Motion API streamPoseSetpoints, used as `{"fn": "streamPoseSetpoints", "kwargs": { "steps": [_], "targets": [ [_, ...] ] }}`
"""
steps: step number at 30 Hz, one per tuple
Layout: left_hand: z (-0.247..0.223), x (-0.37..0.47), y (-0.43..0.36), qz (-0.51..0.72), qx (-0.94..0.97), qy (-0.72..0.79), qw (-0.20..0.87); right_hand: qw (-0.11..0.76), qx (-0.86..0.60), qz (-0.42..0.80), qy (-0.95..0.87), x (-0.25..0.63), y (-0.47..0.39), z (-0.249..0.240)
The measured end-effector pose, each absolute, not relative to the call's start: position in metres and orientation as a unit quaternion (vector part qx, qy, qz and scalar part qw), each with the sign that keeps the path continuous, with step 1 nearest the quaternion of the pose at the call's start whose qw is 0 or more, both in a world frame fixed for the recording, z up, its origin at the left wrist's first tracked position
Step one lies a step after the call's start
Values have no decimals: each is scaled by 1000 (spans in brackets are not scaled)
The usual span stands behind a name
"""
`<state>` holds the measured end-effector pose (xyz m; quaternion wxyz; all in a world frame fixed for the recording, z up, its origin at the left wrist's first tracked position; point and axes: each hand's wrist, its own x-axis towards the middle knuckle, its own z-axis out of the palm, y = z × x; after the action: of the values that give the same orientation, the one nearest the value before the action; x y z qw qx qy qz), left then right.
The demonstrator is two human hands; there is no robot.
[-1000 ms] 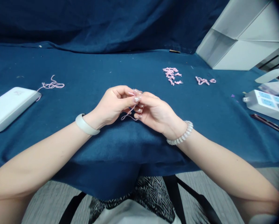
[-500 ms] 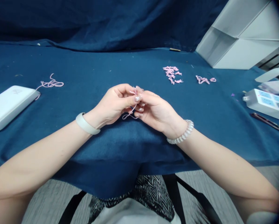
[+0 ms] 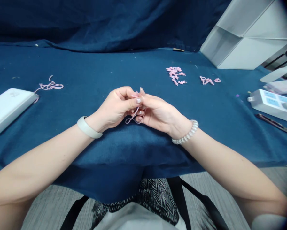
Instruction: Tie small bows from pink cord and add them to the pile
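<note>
Pink cord (image 3: 129, 120): pinched between your fingertips at the table's near side, a loop hanging below. Your left hand (image 3: 119, 103) has thumb and index closed on it; your right hand (image 3: 160, 111) meets it there, thumb against the left's fingertips, lower fingers curled by the loop. Exact right-hand grip: partly hidden, can't tell. Both hands together, above the blue cloth (image 3: 97, 70). Beyond your right hand: a cluster of small pink knotted pieces (image 3: 174, 74), with a smaller pink group (image 3: 207, 80) to its right. Far left: white power bank (image 3: 10, 107), a loose pink cord tangle (image 3: 51, 85) by its far right corner. Far right: white power strip (image 3: 274, 103), dark slim tool (image 3: 275, 123) just nearer you, white box unit (image 3: 244, 38) behind.
</note>
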<state>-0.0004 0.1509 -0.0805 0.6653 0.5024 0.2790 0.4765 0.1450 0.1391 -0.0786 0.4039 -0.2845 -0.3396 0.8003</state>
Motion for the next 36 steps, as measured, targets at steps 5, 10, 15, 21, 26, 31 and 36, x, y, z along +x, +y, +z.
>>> {"fn": "streamPoseSetpoints", "kwargs": {
  "steps": [5,10,15,21,26,31,36],
  "targets": [
    [-79,-1,151,456,493,298,678,403,-268,796,-362,143,141,-79],
    [-78,-2,154,480,449,340,672,406,-291,790,-355,146,143,-75],
    [-79,-7,160,500,433,330,674,404,-306,764,-399,146,141,-75],
    [-80,-7,163,498,458,335,656,400,-331,699,-491,139,135,-78],
    [-77,-6,162,475,441,342,680,375,-381,681,-500,136,134,-76],
    [-79,-7,161,506,428,330,672,438,-430,550,-567,150,144,-75],
    [-74,-2,151,451,486,382,644,508,-368,435,-646,171,158,-73]
  ]
}}
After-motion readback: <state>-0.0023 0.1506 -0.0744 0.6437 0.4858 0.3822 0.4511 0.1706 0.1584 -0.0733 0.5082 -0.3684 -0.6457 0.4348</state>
